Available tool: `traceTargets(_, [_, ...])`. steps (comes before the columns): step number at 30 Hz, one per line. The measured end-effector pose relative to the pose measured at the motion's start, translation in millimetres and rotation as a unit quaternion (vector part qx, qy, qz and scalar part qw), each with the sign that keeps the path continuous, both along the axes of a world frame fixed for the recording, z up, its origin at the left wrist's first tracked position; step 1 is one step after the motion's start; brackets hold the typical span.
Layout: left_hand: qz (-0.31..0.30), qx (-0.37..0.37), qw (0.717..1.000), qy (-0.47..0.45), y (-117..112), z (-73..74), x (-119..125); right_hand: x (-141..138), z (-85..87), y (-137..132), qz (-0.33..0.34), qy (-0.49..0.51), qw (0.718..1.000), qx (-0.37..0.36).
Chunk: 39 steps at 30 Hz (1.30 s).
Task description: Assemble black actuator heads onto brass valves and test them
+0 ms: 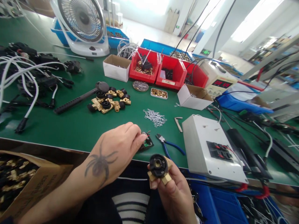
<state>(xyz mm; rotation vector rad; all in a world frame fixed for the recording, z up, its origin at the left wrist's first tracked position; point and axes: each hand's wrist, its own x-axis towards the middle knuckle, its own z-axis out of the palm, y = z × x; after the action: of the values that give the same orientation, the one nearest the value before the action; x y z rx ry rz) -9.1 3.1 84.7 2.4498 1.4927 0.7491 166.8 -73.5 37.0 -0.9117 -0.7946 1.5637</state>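
Observation:
My right hand (174,189) holds a brass fitting with a black round cap (159,167) in front of me, below the table's front edge, with the fingers wrapped round it. My left hand (114,152), marked with a spider tattoo, reaches over the front of the green table (77,124). Its fingertips are pinched at a small black part with a green board (147,141) that lies on the mat. Blue-handled pliers (169,146) lie just to the right of that part.
A pile of brass fittings with black caps (108,101) and a heap of wire clips (155,117) lie mid-table. Red bins (158,70), white boxes (116,67), a fan (81,25), a white switch box (211,149) and bundled cables (30,77) surround them. A cardboard box of parts (21,180) stands at the lower left.

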Motion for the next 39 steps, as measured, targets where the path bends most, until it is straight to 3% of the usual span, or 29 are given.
traceTargets(4, [0.009, 0.021, 0.985, 0.171, -2, -15.6, 17, -3, -3.3, 0, -0.005, 0.038, 0.999, 0.019])
traceTargets(8, [0.041, -0.044, 0.975, 0.212, 1, -29.4, 36, -5, -5.9, -2, -0.007, 0.082, 0.996, 0.022])
traceTargets(11, [0.059, -0.08, 0.984, 0.146, 13, -37.0, 35, -6, -3.5, -3, 0.004, 0.126, 0.992, 0.026])
traceTargets(14, [0.064, -0.14, 0.987, -0.055, 24, -43.2, 19, -6, -1.9, -2, 0.014, 0.146, 0.989, 0.028])
traceTargets(16, [0.047, -0.223, 0.945, -0.233, 26, -45.5, 8, -7, -2.2, -1, 0.013, 0.148, 0.989, 0.025])
traceTargets(19, [-0.034, -0.344, 0.809, -0.476, 17, -45.5, 0, -10, -3.0, 1, 0.011, 0.152, 0.988, 0.014])
traceTargets(21, [-0.108, -0.38, 0.733, -0.553, 8, -43.9, 0, -11, -2.6, 2, 0.012, 0.164, 0.986, 0.007])
traceTargets(22, [-0.139, -0.383, 0.724, -0.556, 4, -42.4, 0, -11, -2.3, 2, 0.013, 0.171, 0.985, 0.007])
traceTargets(23, [-0.164, -0.377, 0.735, -0.539, 1, -40.4, 0, -11, -2.0, 1, 0.011, 0.177, 0.984, 0.009])
traceTargets(24, [-0.183, -0.357, 0.763, -0.506, -1, -37.8, -2, -10, -1.8, 1, 0.008, 0.181, 0.983, 0.014])
traceTargets(26, [-0.192, -0.304, 0.84, -0.406, -3, -30.6, -7, -8, -2.1, 0, -0.002, 0.176, 0.984, 0.025])
traceTargets(28, [-0.182, -0.258, 0.899, -0.304, -4, -22.1, -14, -6, -2.9, -1, -0.013, 0.158, 0.987, 0.032])
traceTargets(30, [-0.17, -0.235, 0.922, -0.257, -8, -14.7, -18, -5, -3.3, 0, -0.017, 0.134, 0.99, 0.037])
traceTargets(34, [-0.13, -0.283, 0.893, -0.326, -16, -10.4, -11, -6, -0.5, 0, 0.02, 0.114, 0.993, 0.038])
traceTargets(39, [-0.028, -0.358, 0.803, -0.476, -15, -20.4, 7, -9, 7.1, -3, 0.013, 0.078, 0.997, -0.025])
